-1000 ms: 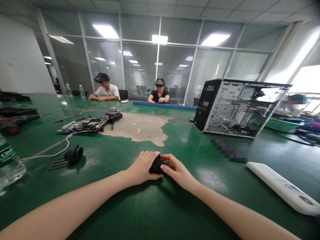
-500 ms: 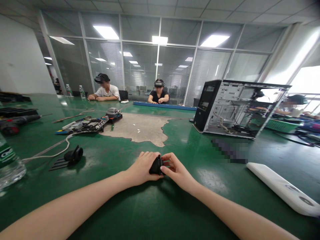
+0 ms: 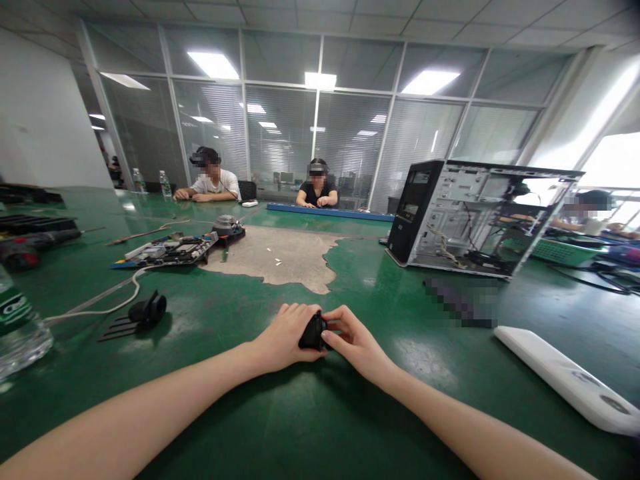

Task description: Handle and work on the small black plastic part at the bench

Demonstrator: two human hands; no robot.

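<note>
A small black plastic part (image 3: 312, 333) is held just above the green table in front of me; its exact kind does not show. My left hand (image 3: 285, 337) wraps round it from the left, fingers over the top and thumb below. From the right, my right hand (image 3: 353, 340) pinches its right side between thumb and fingertips. The part's far side is hidden by my fingers. Off to the left lies another black plastic piece (image 3: 147, 310) with a round end and several flat prongs.
An opened computer case (image 3: 465, 220) stands at right, near a white power bank (image 3: 560, 377) and a blurred dark object (image 3: 457, 303). A circuit board (image 3: 167, 250), a white cable (image 3: 135, 290) and a water bottle (image 3: 20, 327) are at left. Two people sit across the table, another at far right.
</note>
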